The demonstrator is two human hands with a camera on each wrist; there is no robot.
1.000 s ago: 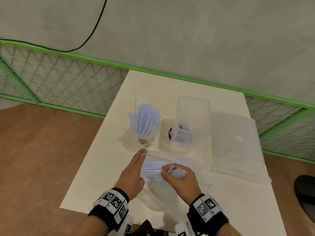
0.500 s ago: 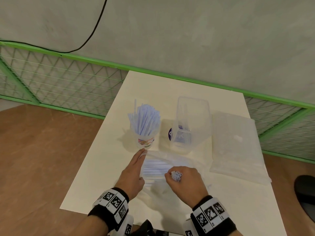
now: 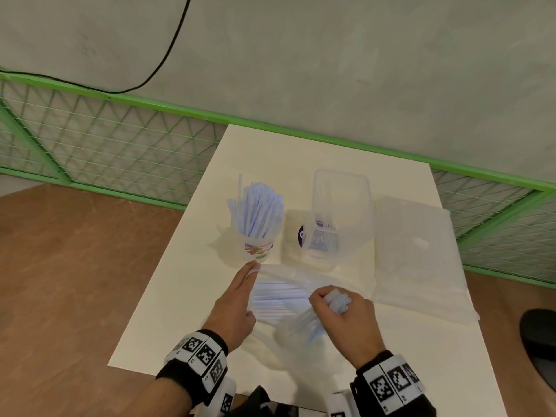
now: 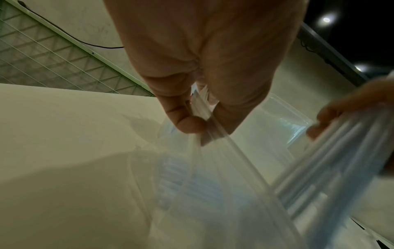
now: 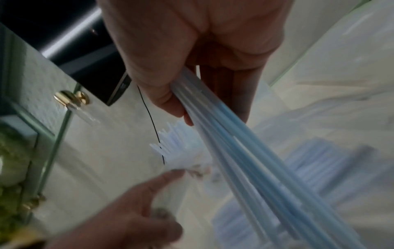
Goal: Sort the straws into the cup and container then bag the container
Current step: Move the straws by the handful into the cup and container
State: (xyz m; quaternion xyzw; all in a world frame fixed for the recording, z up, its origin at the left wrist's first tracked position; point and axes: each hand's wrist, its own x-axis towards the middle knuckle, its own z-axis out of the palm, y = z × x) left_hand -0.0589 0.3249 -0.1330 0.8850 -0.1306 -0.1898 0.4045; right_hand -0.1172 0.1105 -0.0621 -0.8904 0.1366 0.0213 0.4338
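Right hand (image 3: 346, 320) grips straw bundle (image 3: 313, 325), now lifted, tilted steeper. Left hand (image 3: 237, 305) unchanged, pinching straw bag (image 4: 213, 168) edge.

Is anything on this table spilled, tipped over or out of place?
Nothing stands out. The cup stands upright, packed with straws, and the clear container is upright beside it. The right hand grips a bundle of straws; the left hand pinches the straw bag.
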